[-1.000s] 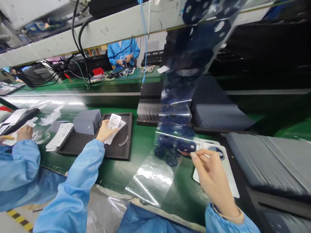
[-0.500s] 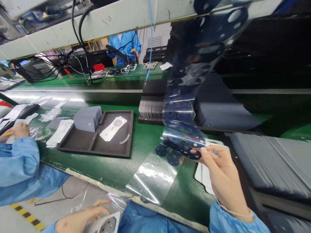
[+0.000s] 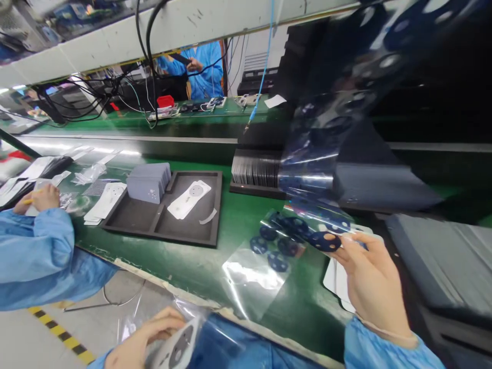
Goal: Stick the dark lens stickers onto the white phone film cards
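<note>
The left hand (image 3: 144, 335) is nearest, low in the view, its fingers bent around a white panel (image 3: 183, 344) with round grey faces; blur and the view's edge hide the full grip. Clear plastic lies close by.

To the right, the right hand (image 3: 378, 282) has thumb and forefinger pinched at the edge of a dark blue disc (image 3: 325, 241) with holes, on or against the clear film (image 3: 307, 177) that hangs from above. Whether that disc is free of the film cannot be told. More discs (image 3: 277, 261) lie on the film's lower stretch over the green worktop (image 3: 180, 264), so the supply looks far from used up. White sheets (image 3: 336, 282) lie under the right hand, grey sheets (image 3: 426, 261) beyond them.

Towards the left, a black tray (image 3: 188, 239) holds white pieces (image 3: 189, 200), a curved strip (image 3: 208, 217) and upright grey cards (image 3: 149, 180). More white pieces (image 3: 105, 202) lie beside it, near a co-worker's hands (image 3: 46, 197). Thin cards (image 3: 255, 169) stand in a row behind. Farther off are a red box (image 3: 165, 101) and another person in blue (image 3: 211, 66).

Small marks show on the white pieces and grey cards, but no brand or wording is readable.
</note>
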A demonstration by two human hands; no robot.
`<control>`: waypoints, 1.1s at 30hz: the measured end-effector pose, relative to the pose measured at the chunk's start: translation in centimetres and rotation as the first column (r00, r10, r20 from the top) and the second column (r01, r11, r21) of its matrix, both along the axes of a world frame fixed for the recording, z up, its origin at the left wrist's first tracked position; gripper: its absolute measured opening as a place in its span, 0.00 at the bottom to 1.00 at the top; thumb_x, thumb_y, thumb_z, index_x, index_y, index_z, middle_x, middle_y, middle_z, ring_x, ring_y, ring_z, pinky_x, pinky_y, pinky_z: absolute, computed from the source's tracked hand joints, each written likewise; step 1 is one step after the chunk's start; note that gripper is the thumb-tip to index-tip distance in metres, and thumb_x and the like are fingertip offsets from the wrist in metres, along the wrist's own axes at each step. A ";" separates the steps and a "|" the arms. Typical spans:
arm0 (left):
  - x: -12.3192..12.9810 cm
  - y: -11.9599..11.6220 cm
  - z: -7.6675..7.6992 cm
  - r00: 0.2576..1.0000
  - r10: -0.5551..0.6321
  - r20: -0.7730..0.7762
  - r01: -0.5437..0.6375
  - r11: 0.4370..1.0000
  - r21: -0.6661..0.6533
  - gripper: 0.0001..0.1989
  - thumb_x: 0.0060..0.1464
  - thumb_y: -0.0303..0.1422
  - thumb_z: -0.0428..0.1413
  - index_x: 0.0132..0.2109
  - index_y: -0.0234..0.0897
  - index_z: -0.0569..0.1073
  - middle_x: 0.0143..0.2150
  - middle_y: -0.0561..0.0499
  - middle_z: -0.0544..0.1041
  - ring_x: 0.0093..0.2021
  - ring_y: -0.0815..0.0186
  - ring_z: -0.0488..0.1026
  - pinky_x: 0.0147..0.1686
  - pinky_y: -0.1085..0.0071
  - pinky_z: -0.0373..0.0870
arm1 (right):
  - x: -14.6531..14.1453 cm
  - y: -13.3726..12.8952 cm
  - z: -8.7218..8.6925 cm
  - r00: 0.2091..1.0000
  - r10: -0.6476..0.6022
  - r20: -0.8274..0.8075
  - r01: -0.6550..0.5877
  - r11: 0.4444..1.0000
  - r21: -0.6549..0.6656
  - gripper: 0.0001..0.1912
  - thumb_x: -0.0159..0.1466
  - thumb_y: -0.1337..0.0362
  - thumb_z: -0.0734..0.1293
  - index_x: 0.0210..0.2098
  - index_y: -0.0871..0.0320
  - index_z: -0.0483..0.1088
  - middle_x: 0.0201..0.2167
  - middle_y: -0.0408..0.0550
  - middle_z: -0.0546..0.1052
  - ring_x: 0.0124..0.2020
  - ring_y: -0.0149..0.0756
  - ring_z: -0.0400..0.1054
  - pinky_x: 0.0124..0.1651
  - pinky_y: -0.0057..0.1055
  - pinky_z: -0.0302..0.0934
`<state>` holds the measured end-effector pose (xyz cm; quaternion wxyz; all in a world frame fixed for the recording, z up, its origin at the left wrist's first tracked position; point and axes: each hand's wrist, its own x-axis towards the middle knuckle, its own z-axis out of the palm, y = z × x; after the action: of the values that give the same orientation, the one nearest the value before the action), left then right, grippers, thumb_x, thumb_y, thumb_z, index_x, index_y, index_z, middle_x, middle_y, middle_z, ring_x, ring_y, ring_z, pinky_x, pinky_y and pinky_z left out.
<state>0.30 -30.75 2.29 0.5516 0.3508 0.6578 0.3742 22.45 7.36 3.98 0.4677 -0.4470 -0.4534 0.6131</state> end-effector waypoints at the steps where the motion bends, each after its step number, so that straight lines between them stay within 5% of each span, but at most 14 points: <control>1: -0.6 -1.0 0.3 0.999 0.026 -0.037 -0.026 1.000 0.004 0.44 0.28 0.56 0.68 0.57 0.54 0.72 0.56 0.46 0.68 0.56 0.42 0.68 0.56 0.50 0.65 | -0.2 0.1 0.0 1.000 -0.014 -0.011 0.014 1.000 -0.015 0.25 0.45 0.48 0.78 0.33 0.53 0.66 0.27 0.42 0.78 0.30 0.38 0.75 0.36 0.35 0.67; 4: -1.6 -3.1 0.0 0.976 0.115 -0.184 -0.127 0.990 -0.054 0.39 0.39 0.53 0.65 0.60 0.53 0.68 0.62 0.45 0.61 0.62 0.42 0.62 0.59 0.49 0.61 | -0.8 0.0 -0.4 1.000 0.004 -0.020 -0.004 0.999 -0.034 0.25 0.44 0.49 0.78 0.33 0.54 0.66 0.26 0.41 0.78 0.30 0.37 0.74 0.35 0.33 0.67; 8: -1.5 -2.8 -1.9 0.946 0.155 -0.283 -0.179 0.982 -0.060 0.37 0.42 0.48 0.66 0.60 0.50 0.66 0.60 0.44 0.60 0.58 0.47 0.65 0.59 0.51 0.63 | -1.3 -0.2 -1.7 1.000 0.001 0.027 -0.002 0.999 0.049 0.22 0.52 0.48 0.74 0.37 0.53 0.65 0.28 0.41 0.76 0.34 0.40 0.75 0.44 0.43 0.68; 11: -1.3 -1.9 -2.7 0.961 0.141 -0.240 -0.149 0.989 -0.017 0.37 0.43 0.48 0.65 0.60 0.50 0.64 0.58 0.45 0.61 0.56 0.50 0.68 0.58 0.52 0.65 | -1.2 -0.2 -2.3 0.983 -0.168 0.068 0.149 0.961 0.232 0.22 0.58 0.52 0.72 0.46 0.52 0.62 0.43 0.49 0.75 0.48 0.44 0.72 0.57 0.52 0.61; 14: -1.5 -1.7 -3.2 0.967 0.134 -0.218 -0.140 0.990 -0.010 0.37 0.44 0.48 0.65 0.61 0.50 0.64 0.57 0.45 0.62 0.55 0.50 0.68 0.58 0.52 0.65 | -1.4 -1.7 -1.9 0.902 -0.414 0.121 0.254 0.737 0.626 0.24 0.63 0.61 0.68 0.56 0.54 0.59 0.61 0.59 0.63 0.64 0.49 0.58 0.66 0.56 0.51; 16: -1.9 -2.0 -3.6 0.966 0.143 -0.217 -0.148 0.989 -0.008 0.38 0.44 0.49 0.65 0.61 0.50 0.64 0.58 0.44 0.63 0.55 0.50 0.68 0.58 0.51 0.65 | -1.9 -4.2 -1.4 0.887 -0.428 0.171 0.101 0.542 0.834 0.25 0.64 0.67 0.66 0.60 0.56 0.59 0.63 0.60 0.62 0.68 0.52 0.52 0.66 0.58 0.49; 17: -2.1 -2.3 -4.0 0.964 0.152 -0.218 -0.157 0.988 -0.003 0.38 0.43 0.49 0.65 0.61 0.49 0.64 0.59 0.44 0.63 0.56 0.49 0.68 0.58 0.51 0.65 | -2.3 -5.9 -1.3 0.903 -0.340 0.261 -0.058 0.506 0.860 0.24 0.65 0.70 0.65 0.60 0.56 0.61 0.61 0.58 0.65 0.66 0.51 0.56 0.65 0.56 0.53; 19: -2.5 -2.7 -4.7 0.959 0.179 -0.218 -0.179 0.984 0.018 0.38 0.42 0.48 0.66 0.60 0.50 0.66 0.60 0.43 0.64 0.57 0.47 0.69 0.58 0.50 0.65 | -3.4 -9.7 -1.6 0.860 -0.044 0.508 -0.455 0.383 0.804 0.23 0.66 0.74 0.59 0.59 0.57 0.64 0.58 0.56 0.70 0.62 0.47 0.63 0.60 0.47 0.62; 22: -2.9 -2.9 -5.6 0.953 0.209 -0.219 -0.199 0.978 0.067 0.37 0.39 0.48 0.67 0.59 0.58 0.68 0.60 0.47 0.67 0.57 0.43 0.70 0.56 0.47 0.68 | -5.2 -14.8 -3.4 0.575 0.173 0.800 -0.817 0.168 0.551 0.24 0.67 0.72 0.57 0.62 0.59 0.62 0.63 0.56 0.67 0.63 0.49 0.62 0.62 0.46 0.61; 26: -3.3 -2.9 -4.5 0.920 0.216 -0.328 -0.188 0.975 0.115 0.37 0.37 0.46 0.66 0.57 0.71 0.68 0.59 0.54 0.72 0.55 0.40 0.73 0.50 0.42 0.73 | -6.6 -18.0 -6.0 0.345 0.293 0.892 -0.936 0.041 0.348 0.28 0.69 0.59 0.62 0.67 0.46 0.54 0.71 0.49 0.52 0.69 0.61 0.46 0.64 0.66 0.50; 30: -3.5 -3.0 -0.5 0.792 0.233 -0.565 -0.180 0.972 0.148 0.35 0.37 0.43 0.66 0.56 0.69 0.70 0.58 0.52 0.74 0.54 0.40 0.73 0.47 0.44 0.76 | -6.8 -18.7 -7.2 0.297 0.307 0.904 -0.952 0.028 0.304 0.31 0.70 0.61 0.61 0.69 0.40 0.48 0.73 0.47 0.44 0.71 0.63 0.38 0.64 0.72 0.43; 33: -2.3 -1.2 2.9 0.780 0.419 -0.464 -0.337 0.907 0.252 0.34 0.40 0.49 0.65 0.58 0.57 0.73 0.63 0.47 0.71 0.56 0.42 0.72 0.49 0.51 0.76 | -6.8 -18.9 -7.7 0.302 0.284 0.910 -0.951 0.025 0.308 0.35 0.68 0.65 0.63 0.69 0.38 0.46 0.73 0.47 0.41 0.71 0.63 0.38 0.64 0.72 0.42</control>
<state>-2.02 -31.97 5.17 0.2429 0.3392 0.8052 0.4214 15.67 -11.55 -3.75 0.0694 -0.0328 -0.9676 0.2405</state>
